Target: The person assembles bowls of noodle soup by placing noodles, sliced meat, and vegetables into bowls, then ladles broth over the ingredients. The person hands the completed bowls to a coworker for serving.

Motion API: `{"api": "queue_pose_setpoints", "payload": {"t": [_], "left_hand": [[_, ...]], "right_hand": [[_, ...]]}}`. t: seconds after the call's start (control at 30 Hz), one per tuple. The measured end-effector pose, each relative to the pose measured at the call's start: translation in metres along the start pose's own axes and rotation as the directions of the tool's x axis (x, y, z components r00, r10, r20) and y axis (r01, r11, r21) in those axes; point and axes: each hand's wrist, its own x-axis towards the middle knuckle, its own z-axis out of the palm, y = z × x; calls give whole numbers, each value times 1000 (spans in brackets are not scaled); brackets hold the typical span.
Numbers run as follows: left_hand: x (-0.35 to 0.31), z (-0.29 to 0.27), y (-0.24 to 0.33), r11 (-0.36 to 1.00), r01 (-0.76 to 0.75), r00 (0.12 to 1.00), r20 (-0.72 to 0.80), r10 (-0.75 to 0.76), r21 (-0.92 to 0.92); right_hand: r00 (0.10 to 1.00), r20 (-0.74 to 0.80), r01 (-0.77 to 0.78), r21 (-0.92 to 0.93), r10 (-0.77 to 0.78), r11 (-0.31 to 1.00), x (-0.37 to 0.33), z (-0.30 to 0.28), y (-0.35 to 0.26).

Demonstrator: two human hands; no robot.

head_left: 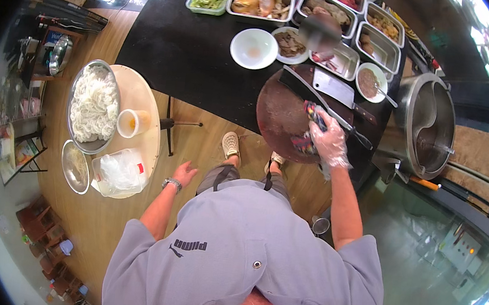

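Observation:
My right hand (pixel 328 138), in a clear plastic glove, is closed on a dark, multicoloured patterned cloth (pixel 316 116) over the right side of a round brown chopping board (pixel 281 112). Parts of the cloth stick out above and below the fingers. Beside that hand lie a broad cleaver (pixel 333 88) and a long dark knife (pixel 304 90), with their handles toward the table's right edge. Wearing a wristwatch, my bare left hand (pixel 184 174) hangs beside my body, away from the table. It holds nothing, and its fingers are stretched out.
Metal trays of meat (pixel 260 3) and bowls line the black table's (pixel 178 44) far side. A white bowl (pixel 254 49) stands behind the board. At right is a large divided metal pot (pixel 426 124). White noodles (pixel 94 104) fill a basin on the left stool.

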Motion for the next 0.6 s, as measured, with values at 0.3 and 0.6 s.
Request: {"api": "queue_pose_setpoints", "payload": {"t": [0.3,0.6], "left_hand": [[-20,-3,-130,949,225,971,-31,-238,-221],[-58,11,-145,898,327,942,32,-333,-295]], "right_hand": [[984,68,-160,-37,162,986,-1,88,-83],[966,248,100,-92,-74,991,-21,157,-97]]}}
